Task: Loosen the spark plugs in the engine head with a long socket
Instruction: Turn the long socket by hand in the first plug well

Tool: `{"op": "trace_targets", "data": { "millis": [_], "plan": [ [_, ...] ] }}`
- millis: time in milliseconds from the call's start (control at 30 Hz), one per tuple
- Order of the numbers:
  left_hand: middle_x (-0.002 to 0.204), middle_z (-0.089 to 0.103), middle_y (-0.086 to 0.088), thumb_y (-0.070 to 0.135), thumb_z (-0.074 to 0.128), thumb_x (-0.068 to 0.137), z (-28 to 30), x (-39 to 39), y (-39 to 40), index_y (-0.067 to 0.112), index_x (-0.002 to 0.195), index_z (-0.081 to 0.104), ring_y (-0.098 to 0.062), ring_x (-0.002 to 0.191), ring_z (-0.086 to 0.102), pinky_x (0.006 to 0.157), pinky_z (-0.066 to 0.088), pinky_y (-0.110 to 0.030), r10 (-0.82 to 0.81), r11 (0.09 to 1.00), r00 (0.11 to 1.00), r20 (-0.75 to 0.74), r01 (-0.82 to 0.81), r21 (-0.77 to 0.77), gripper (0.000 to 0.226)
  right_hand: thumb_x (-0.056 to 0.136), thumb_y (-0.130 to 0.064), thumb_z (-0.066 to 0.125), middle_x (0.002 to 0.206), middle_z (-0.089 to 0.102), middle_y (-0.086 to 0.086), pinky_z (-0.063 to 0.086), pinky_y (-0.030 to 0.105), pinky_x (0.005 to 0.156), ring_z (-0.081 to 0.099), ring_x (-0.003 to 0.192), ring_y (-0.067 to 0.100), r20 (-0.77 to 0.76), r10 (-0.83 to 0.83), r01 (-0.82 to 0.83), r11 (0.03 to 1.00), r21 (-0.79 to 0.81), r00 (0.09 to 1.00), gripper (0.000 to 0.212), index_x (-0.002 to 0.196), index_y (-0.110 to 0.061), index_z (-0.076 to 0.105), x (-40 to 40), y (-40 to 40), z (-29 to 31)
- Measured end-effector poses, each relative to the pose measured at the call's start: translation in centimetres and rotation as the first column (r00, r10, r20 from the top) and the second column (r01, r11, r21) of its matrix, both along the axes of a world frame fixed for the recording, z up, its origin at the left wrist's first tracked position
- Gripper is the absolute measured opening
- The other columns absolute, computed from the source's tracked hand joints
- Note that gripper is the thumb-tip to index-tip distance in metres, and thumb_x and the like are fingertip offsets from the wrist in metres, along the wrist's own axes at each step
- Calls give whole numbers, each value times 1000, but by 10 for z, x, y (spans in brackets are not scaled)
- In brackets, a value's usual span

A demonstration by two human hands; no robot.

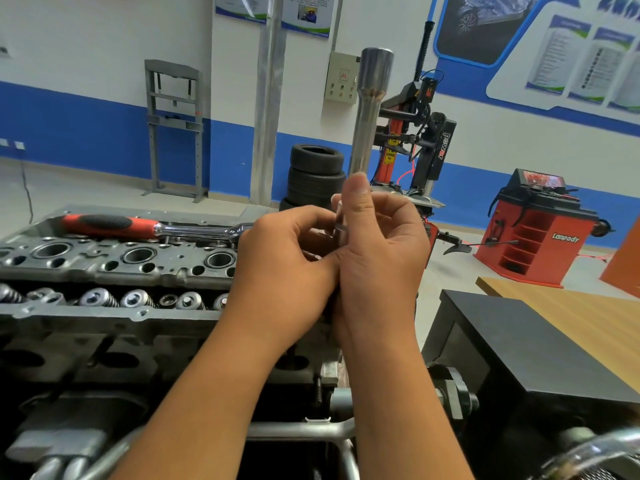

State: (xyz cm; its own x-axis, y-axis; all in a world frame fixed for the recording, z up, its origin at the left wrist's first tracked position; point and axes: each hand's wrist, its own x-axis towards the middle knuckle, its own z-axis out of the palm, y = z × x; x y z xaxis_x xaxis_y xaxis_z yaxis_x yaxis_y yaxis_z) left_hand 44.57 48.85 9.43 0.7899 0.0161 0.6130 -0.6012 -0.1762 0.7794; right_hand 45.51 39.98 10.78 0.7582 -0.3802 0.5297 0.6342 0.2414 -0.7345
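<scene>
— Holding anything, that right hand (pixel 377 247)?

— Yes. Its thumb and curled fingers grip the lower end of a long polished steel socket (pixel 370 112), which stands upright above the right end of the grey cast engine head (pixel 114 261).

— And the left hand (pixel 287 258)?

— Pressed against the right, fingers curled in at the socket's base; what they pinch is hidden.

— The red-and-black-handled chrome ratchet (pixel 152 227)?

— Lying along the head's far edge, untouched.
</scene>
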Motion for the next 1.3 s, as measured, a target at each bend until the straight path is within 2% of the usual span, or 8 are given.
{"op": "trace_targets", "data": {
  "millis": [200, 333, 433, 533, 733, 867, 1067, 1300],
  "plan": [
    [97, 80, 12, 22, 59, 104, 4, -4, 2, 36, 106, 78, -4, 94, 75, 74, 58, -15, -189, 982, 982, 12, 190, -19, 24, 86, -56, 66, 89, 77, 5, 62, 52, 85, 74, 84, 24, -13, -52, 51, 997, -51, 999, 42, 92, -14, 66, 2, 3, -2],
    [98, 80, 13, 22, 68, 99, 2, -1, 0, 38, 108, 76, -5, 93, 76, 79, 62, -26, -111, 991, 994, 14, 111, -69, 20, 89, -54, 62, 82, 72, 14, 58, 63, 81, 70, 80, 28, -28, -22, 20, 999, -48, 999, 43, 79, -12, 67, 0, 4, -1],
    [89, 79, 11, 21, 74, 94, 0, 1, 1, 37, 104, 78, -9, 82, 77, 68, 64, -31, -87, 992, 996, -24, 85, -90, 19, 84, -46, 75, 76, 69, 4, 62, 45, 66, 67, 69, 19, 2, 1, -1, 1000, -27, 1000, 31, 83, -16, 67, -1, 1, -1],
    [98, 79, 16, 20, 68, 100, 0, 1, 2, 34, 112, 78, -3, 94, 75, 78, 63, -25, -123, 992, 992, 3, 123, -25, 21, 87, -39, 77, 78, 70, 8, 58, 29, 65, 66, 67, 13, 37, -23, 24, 999, -49, 999, 26, 90, -16, 65, -1, 0, -2],
    [98, 79, 12, 25, 59, 104, 3, 0, 0, 36, 112, 76, -7, 94, 75, 77, 60, -27, -158, 987, 987, -7, 157, -19, 21, 91, -46, 63, 77, 63, 9, 54, 46, 78, 60, 76, 21, 19, 22, -22, 1000, -11, 1000, 31, 72, -22, 66, -1, 1, 1],
    [90, 79, 11, 22, 73, 95, 1, 1, -1, 34, 108, 76, -7, 83, 76, 71, 65, -36, -65, 997, 998, -21, 64, -41, 18, 86, -36, 77, 76, 70, 0, 61, 45, 70, 67, 68, 14, 43, 42, -42, 999, -10, 998, 17, 86, -21, 68, -2, 0, -1],
    [99, 80, 12, 17, 61, 104, 6, -3, -3, 36, 104, 76, -4, 97, 75, 86, 61, -25, -209, 976, 978, 21, 210, -61, 24, 91, -48, 60, 84, 74, 2, 59, 42, 85, 70, 84, 15, 13, 34, -34, 999, -26, 999, 31, 77, -27, 76, 0, 1, 1],
    [92, 79, 14, 12, 73, 94, 3, -1, -2, 32, 103, 77, -2, 87, 75, 75, 63, -24, -109, 992, 994, 24, 110, -67, 23, 89, -34, 77, 76, 66, 3, 59, 50, 74, 62, 71, 21, 33, 69, -69, 998, -14, 997, 16, 88, -22, 66, -5, 1, 1]
  ]
}}
